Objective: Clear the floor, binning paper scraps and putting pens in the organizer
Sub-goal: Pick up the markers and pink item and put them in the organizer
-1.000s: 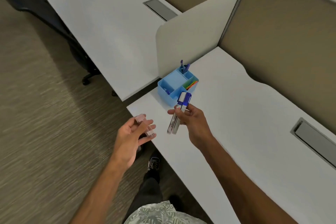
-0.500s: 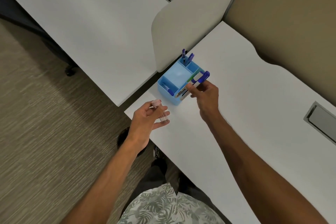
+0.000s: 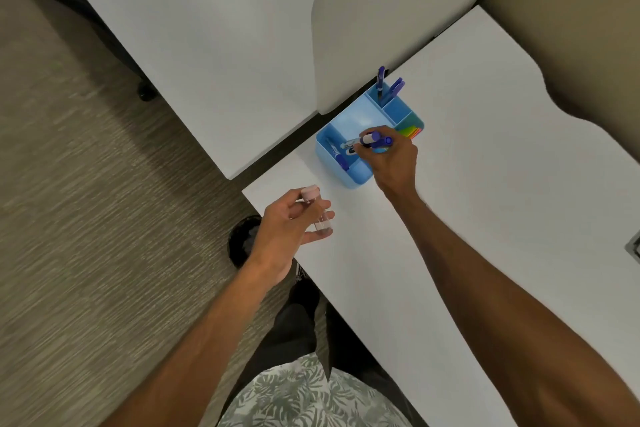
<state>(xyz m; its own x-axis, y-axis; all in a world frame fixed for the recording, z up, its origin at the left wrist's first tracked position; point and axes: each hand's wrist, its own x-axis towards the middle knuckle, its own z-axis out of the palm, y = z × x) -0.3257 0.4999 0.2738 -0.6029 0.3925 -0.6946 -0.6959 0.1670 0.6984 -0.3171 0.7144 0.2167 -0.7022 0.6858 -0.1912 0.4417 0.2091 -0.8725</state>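
A light blue organizer [image 3: 360, 114] stands at the near left corner of the white desk [image 3: 485, 184]. My right hand [image 3: 391, 159] hovers over its front compartment, shut on two blue-capped markers [image 3: 367, 140] whose tips point down into it. One blue marker [image 3: 337, 156] lies in that front compartment. Several blue pens [image 3: 389, 88] stand upright in the back compartment. My left hand [image 3: 287, 229] is at the desk's left edge, holding a clear pen with a pink cap [image 3: 317, 210].
A second white desk [image 3: 207, 45] lies to the left behind a grey divider panel [image 3: 388, 17]. A dark round bin [image 3: 242, 243] sits on the carpet beneath my left hand. Coloured sticky notes [image 3: 412, 128] fill the organizer's right compartment. A chair caster [image 3: 145, 94] shows far left.
My right hand has carried the two markers from in front of me to the organizer and lowered their tips into the front compartment. My left hand stayed near the desk edge with its pen.
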